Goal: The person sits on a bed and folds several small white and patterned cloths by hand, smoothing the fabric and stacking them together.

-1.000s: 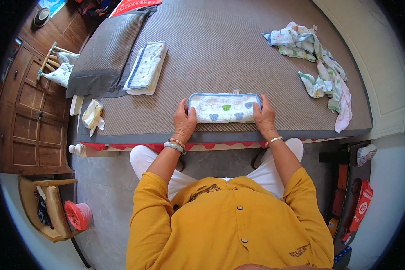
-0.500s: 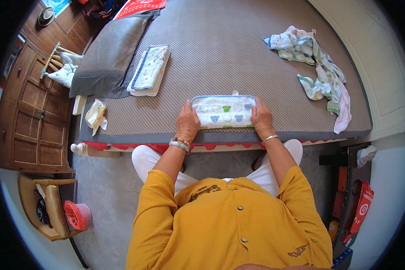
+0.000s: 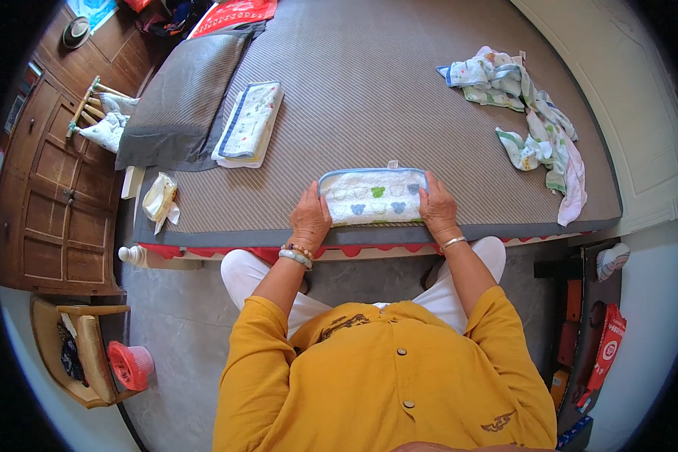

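A folded white towel [image 3: 365, 197] with green and grey-blue animal shapes and a blue edge lies between my hands at the bed's front edge. My left hand [image 3: 310, 217] grips its left end, and my right hand [image 3: 438, 206] grips its right end, thumbs on top. Most of the fingers tucked under the cloth are hidden. Further back on the left, a small stack of folded towels [image 3: 250, 124] rests on the mat. Toward the right side lies a loose heap of crumpled printed towels [image 3: 539, 113], apart from my hands.
The bed [image 3: 354, 75] carries a brown woven mat. A grey pillow [image 3: 184, 98] lies at its left, with a pack of tissues [image 3: 160, 199] near the corner. On the floor stand a pink bin [image 3: 132, 365] and a chair [image 3: 90, 350]. A wooden cabinet [image 3: 53, 203] fills the left side.
Both hands have drawn the folded towel slightly toward me, and its far edge now bows upward a little. The other towels lie as before.
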{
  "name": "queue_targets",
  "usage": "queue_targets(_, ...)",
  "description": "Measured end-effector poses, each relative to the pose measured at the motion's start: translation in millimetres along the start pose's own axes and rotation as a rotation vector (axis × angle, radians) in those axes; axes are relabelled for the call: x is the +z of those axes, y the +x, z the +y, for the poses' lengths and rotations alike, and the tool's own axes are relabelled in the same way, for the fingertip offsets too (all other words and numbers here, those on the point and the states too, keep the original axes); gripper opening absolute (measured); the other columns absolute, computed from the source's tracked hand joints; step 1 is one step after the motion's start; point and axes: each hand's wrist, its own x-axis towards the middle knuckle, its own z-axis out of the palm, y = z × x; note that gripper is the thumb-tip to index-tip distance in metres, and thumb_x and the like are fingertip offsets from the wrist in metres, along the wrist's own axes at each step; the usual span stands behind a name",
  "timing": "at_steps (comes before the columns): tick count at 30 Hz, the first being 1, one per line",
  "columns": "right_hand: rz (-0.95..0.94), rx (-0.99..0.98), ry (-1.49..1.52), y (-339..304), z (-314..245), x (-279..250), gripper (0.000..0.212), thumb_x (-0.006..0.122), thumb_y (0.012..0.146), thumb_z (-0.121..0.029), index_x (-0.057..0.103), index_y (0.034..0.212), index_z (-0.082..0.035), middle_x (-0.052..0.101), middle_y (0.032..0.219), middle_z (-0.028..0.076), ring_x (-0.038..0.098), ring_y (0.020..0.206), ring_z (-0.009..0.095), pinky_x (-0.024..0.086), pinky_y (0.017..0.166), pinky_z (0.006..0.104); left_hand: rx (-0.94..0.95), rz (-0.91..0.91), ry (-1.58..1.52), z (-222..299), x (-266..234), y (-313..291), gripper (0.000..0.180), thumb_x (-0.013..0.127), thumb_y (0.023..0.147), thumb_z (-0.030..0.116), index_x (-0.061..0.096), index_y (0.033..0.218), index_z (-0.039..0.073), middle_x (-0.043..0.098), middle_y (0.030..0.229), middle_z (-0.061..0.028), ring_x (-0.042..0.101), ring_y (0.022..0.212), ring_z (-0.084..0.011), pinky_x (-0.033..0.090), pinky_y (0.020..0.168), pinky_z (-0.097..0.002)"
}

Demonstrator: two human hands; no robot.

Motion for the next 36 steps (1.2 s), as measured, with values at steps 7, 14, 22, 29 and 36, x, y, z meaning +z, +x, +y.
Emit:
queue_targets(7,0.011,-0.016,0.012,-2,-1,-4,0.046,0.061,0.087,-0.021,0.050,0.131,-0.009,0.060,0.097,0.018,0.064,0.078,0.037,0.054,0.065,0.0443,-0.122,-0.122,-0.013,10,-10,2,0.045,0.056,0.088,0.016,0.049,0.130,0.002,0.062,0.113,-0.0209,0.065,0.096,-0.0354,0.053,0.076,-0.0438)
queue_targets(14,0.210,-0.150,0.072,27,-44,-27,0.043,0.061,0.085,-0.019,0.055,0.122,0.001,0.057,0.114,0.020,0.053,0.108,0.038,0.043,0.096,0.0464,0.176,0.059,0.018,40,-14,14,0.052,0.060,0.082,0.014,0.049,0.132,0.003,0.049,0.129,-0.0195,0.043,0.124,-0.0391,0.037,0.099,-0.0507)
queue_targets(22,-0.023,-0.359,0.201,18,-73,38,0.039,0.057,0.088,-0.026,0.060,0.124,-0.012,0.054,0.130,0.016,0.045,0.123,0.037,0.034,0.101,0.0552,0.233,-0.307,0.171,38,26,18,0.055,0.047,0.093,0.034,0.042,0.141,0.009,0.034,0.150,-0.0171,0.024,0.142,-0.0397,0.016,0.112,-0.0596)
queue_targets(29,-0.067,0.099,-0.254,22,3,-5,0.043,0.052,0.090,-0.031,0.055,0.130,-0.013,0.047,0.140,0.013,0.038,0.131,0.037,0.031,0.100,0.0596,0.008,-0.190,0.158,-7,-9,10,0.053,0.047,0.092,0.030,0.044,0.139,0.004,0.036,0.147,-0.0181,0.024,0.142,-0.0380,0.016,0.111,-0.0628)
queue_targets(36,-0.162,-0.354,0.044,4,-84,-3,0.042,0.056,0.089,-0.025,0.057,0.128,-0.008,0.049,0.139,0.014,0.044,0.127,0.036,0.034,0.099,0.0578,0.298,-0.189,0.081,54,13,17,0.055,0.055,0.088,0.025,0.044,0.138,0.005,0.039,0.145,-0.0178,0.028,0.140,-0.0369,0.019,0.111,-0.0594)
